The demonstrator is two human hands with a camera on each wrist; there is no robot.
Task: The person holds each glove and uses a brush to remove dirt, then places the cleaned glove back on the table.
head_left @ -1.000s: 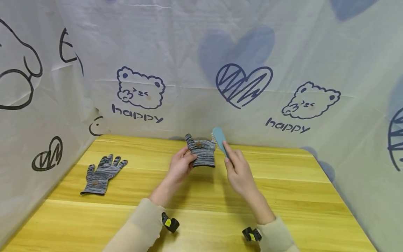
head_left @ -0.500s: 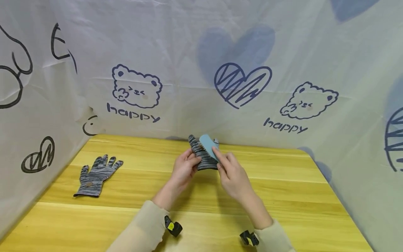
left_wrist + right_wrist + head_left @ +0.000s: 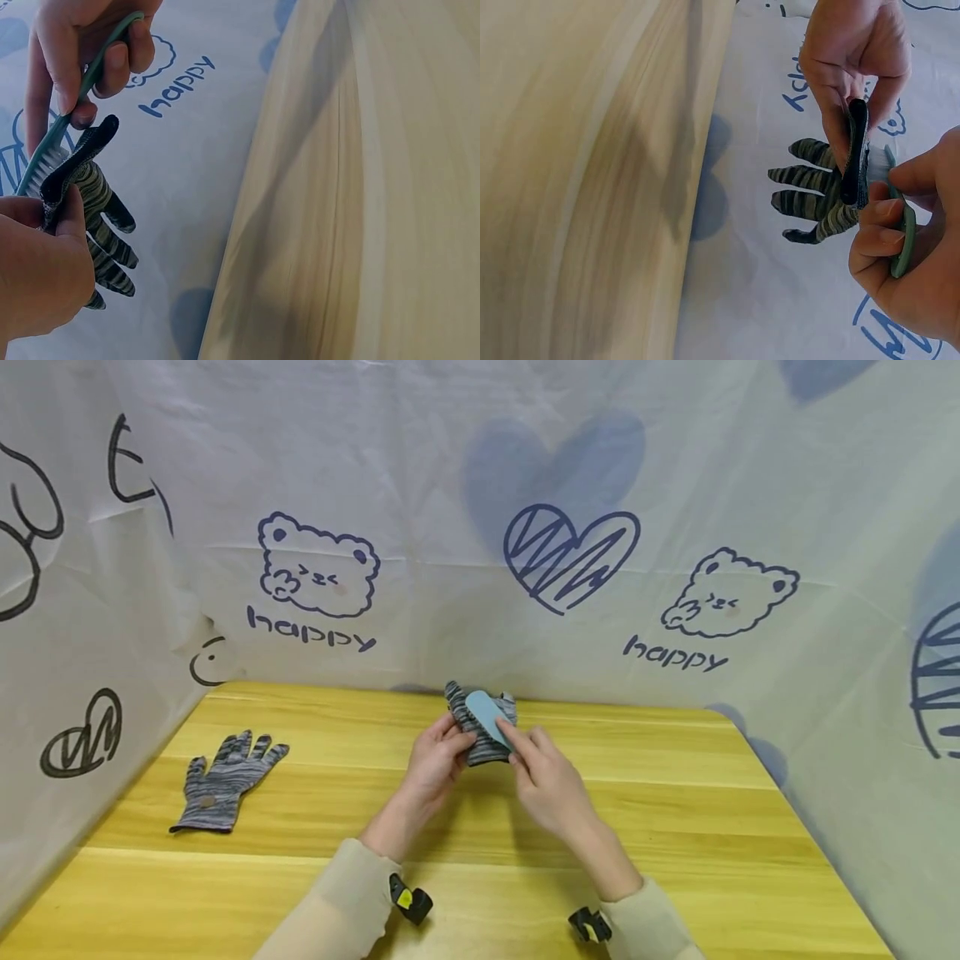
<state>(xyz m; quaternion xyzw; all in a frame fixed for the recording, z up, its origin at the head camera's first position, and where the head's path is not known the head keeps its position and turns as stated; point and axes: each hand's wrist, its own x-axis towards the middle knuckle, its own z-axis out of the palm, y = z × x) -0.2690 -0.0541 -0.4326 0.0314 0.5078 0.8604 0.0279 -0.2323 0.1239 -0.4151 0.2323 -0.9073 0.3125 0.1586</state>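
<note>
A grey-and-black striped knit glove (image 3: 491,750) is pinched near its cuff by my left hand (image 3: 437,758), held up over the far side of the table. My right hand (image 3: 551,781) grips a light-blue brush (image 3: 486,714) by its handle, index finger laid along the back. The brush head overlaps the glove's face, bristles towards the knit. In the left wrist view the white bristles (image 3: 46,166) sit right at the glove by its dark cuff (image 3: 79,161). The right wrist view shows the glove's striped fingers (image 3: 802,180) hanging free, away from the brush.
A matching glove (image 3: 225,785) with a brown spot lies flat at the left of the yellow wood-grain table (image 3: 675,843). A white printed sheet (image 3: 435,510) rises behind the table's far edge and along both sides.
The brush has moved left from the glove's right edge onto its face, then slightly farther left and down. My left hand keeps hold of the glove. The view has shifted a little.
</note>
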